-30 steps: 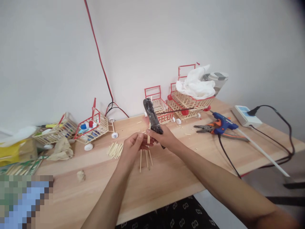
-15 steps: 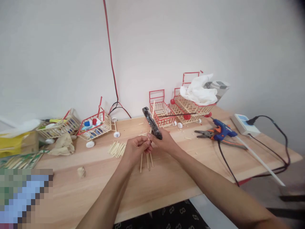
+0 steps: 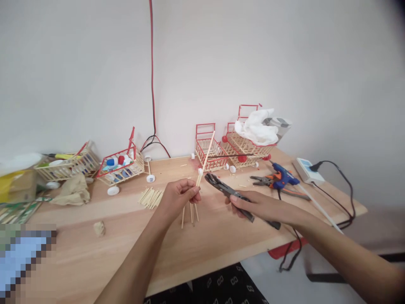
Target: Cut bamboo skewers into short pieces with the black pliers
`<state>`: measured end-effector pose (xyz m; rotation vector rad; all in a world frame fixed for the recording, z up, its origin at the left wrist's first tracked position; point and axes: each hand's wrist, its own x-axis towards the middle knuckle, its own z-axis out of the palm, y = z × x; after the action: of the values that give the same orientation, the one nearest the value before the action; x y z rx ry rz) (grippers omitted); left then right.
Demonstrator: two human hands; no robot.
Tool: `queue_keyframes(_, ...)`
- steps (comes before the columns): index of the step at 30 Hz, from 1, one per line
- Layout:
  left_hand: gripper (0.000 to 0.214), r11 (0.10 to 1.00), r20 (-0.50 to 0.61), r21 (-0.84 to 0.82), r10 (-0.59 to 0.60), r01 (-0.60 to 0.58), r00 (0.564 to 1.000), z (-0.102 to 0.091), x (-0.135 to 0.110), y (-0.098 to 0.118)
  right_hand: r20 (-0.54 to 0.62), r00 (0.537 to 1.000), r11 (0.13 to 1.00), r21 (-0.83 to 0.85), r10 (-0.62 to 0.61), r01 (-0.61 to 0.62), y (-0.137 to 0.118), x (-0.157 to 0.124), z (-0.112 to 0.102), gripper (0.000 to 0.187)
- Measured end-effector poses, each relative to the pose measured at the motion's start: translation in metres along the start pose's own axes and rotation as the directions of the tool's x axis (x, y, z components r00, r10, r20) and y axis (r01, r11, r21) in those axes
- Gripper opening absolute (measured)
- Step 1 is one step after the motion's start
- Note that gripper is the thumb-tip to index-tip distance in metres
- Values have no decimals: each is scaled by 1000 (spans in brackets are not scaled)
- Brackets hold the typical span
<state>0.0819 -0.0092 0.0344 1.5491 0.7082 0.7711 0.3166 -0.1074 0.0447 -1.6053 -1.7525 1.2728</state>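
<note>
My left hand (image 3: 180, 198) is closed, pinching a thin wooden stick (image 3: 209, 148) that points up and leans to the right. Another short piece seems to lie along it at the fingertips. In my right hand (image 3: 253, 203) I grip dark pliers (image 3: 226, 190), their jaws near the stick but apart from it. Several long wooden sticks (image 3: 191, 215) lie on the table just below my left fingers. Left of that hand is a pile of short cut sticks (image 3: 149, 197).
Small stick-built carts with red trim (image 3: 122, 166) stand along the wall, one under a white plastic bag (image 3: 257, 128). At right are orange-handled pliers (image 3: 262, 180), a blue glue gun (image 3: 284, 177) and a white power strip (image 3: 309, 170). Crumpled brown paper (image 3: 72, 190) lies left.
My right hand has moved right and down with the pliers, away from my left hand. The stick in my left hand now leans further right. The view has shifted slightly.
</note>
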Motion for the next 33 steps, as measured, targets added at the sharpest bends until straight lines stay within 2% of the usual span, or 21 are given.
queue_keyframes(4, 16, 999, 84, 28, -30, 28, 996, 7, 0, -1, 65, 998, 1000, 17, -5, 4, -8, 3, 4, 51)
queue_keyframes(10, 17, 997, 157, 12, -74, 73, 985, 5, 1, -8, 27, 999, 1000, -12, 22, -22, -12, 11, 9, 54)
queue_keyframes(16, 19, 994, 180, -25, -100, 107, 979, 3, 1, -11, -44, 998, 991, -130, 37, -43, -16, 6, 11, 55)
queue_keyframes(22, 24, 984, 199, -70, -146, 162, 969, 3, -1, -10, -127, 992, 951, -309, -29, -11, -24, 2, 10, 54)
queue_keyframes(26, 26, 979, 192, -67, -175, 191, 966, 6, -1, -9, -126, 991, 939, -343, -35, -10, -25, 0, 11, 55)
queue_keyframes(33, 24, 985, 171, -31, -161, 169, 972, 8, -1, -11, -161, 985, 928, -373, -55, -9, -24, 0, 15, 55)
